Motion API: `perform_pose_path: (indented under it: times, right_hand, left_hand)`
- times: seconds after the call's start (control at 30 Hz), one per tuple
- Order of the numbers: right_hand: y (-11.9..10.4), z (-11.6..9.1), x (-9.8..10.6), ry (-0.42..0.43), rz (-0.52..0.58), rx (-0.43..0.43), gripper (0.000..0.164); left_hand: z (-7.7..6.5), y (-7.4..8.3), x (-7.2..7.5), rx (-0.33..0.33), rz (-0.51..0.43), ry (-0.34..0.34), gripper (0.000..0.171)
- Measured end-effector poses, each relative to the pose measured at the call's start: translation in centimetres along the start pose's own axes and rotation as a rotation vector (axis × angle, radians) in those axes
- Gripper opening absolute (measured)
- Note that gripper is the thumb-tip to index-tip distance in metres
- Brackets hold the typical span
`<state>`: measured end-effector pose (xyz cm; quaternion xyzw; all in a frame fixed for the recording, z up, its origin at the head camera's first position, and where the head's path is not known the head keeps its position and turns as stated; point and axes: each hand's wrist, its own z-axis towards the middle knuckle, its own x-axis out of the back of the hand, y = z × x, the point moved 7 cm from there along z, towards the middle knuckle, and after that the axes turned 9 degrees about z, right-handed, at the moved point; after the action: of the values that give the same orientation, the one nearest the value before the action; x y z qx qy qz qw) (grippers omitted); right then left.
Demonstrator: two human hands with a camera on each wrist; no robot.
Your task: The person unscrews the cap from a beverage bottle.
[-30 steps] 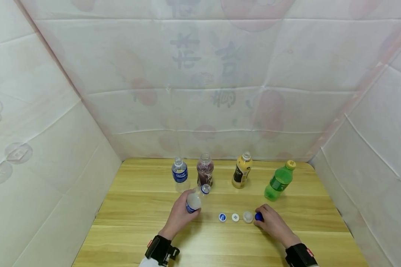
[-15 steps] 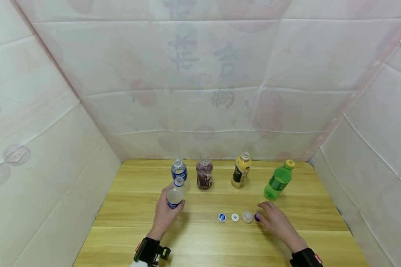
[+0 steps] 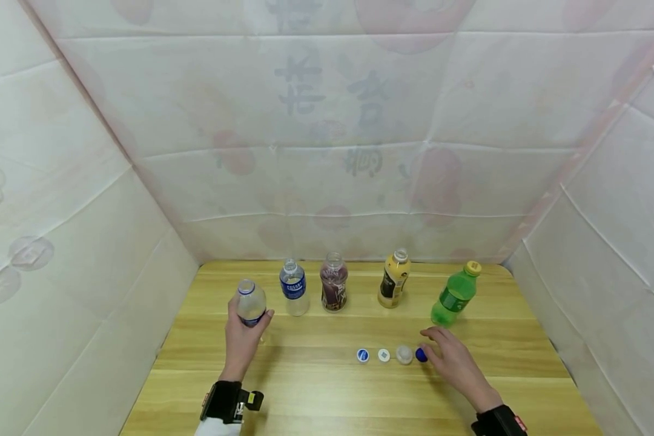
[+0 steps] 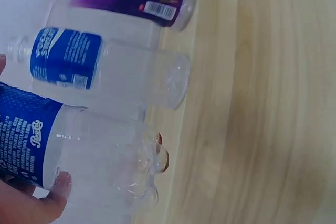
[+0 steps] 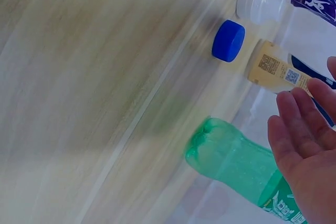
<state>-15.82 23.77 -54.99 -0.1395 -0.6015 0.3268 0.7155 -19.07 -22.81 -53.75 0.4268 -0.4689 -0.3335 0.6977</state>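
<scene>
My left hand grips a clear plastic bottle around its blue Pepsi-Cola label; the bottle's mouth is uncapped. In the left wrist view that bottle stands beside another clear bottle with a blue label. Whether its base touches the table cannot be told. My right hand hovers with relaxed fingers just right of a blue cap and holds nothing. In the right wrist view, the blue cap lies apart from the fingers. The cap ends a row with a translucent cap, a white cap and a blue-and-white cap.
Along the back of the wooden table stand an uncapped blue-label bottle, a purple-label bottle and a yellow bottle. A green bottle with a yellow cap stands at right. White cloth walls enclose three sides.
My left hand has carried the Pepsi bottle leftward, past the front of the other blue-label bottle. My right hand has released the blue cap and drawn slightly back to the right.
</scene>
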Motion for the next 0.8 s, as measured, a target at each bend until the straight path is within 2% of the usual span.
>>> perform_pose_path:
  times: [0.37,0.6,0.8]
  right_hand:
    - [0.1,0.0,0.1,0.017,0.011,0.004,0.025]
    - [0.1,-0.2,0.3,0.032,-0.004,0.017,0.023]
    - [0.4,-0.3,0.3,0.010,0.009,-0.012,0.024]
  left_hand:
    - [2.9,-1.2,-0.2,0.062,-0.001,0.068,0.083]
    - [4.6,-2.2,-1.4,0.100,-0.027,0.054,0.084]
    - [5.6,-3.2,-1.9,0.120,-0.039,0.042,0.086]
